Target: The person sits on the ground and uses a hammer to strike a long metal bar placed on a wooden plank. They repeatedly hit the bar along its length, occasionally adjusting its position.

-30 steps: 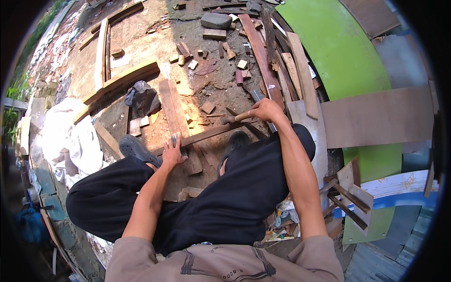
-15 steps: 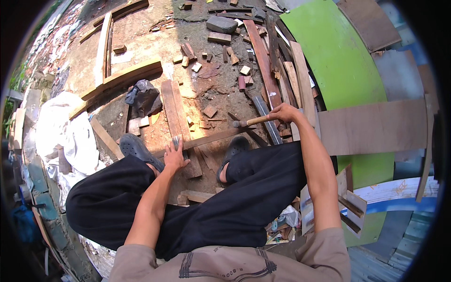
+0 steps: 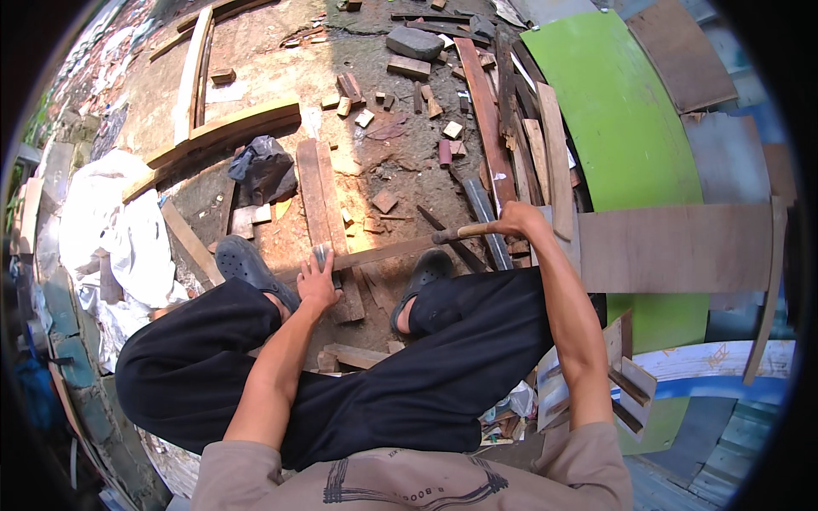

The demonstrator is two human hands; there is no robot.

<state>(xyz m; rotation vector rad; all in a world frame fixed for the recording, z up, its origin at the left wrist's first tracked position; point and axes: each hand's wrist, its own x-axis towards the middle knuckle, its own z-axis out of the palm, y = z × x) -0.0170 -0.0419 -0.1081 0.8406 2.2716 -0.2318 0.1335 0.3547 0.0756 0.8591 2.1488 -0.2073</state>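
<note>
Two hands work apart at frame centre: below the big green panel (image 3: 622, 119) upper right, your left hand (image 3: 318, 285) presses flat on the wooden strip (image 3: 383, 253) while your right hand (image 3: 521, 220) grips the hammer handle (image 3: 467, 231).

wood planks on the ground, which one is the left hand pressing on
The thin strip lying crosswise over the broad upright plank; the left hand rests on its near end. The other planks lie untouched.
</note>
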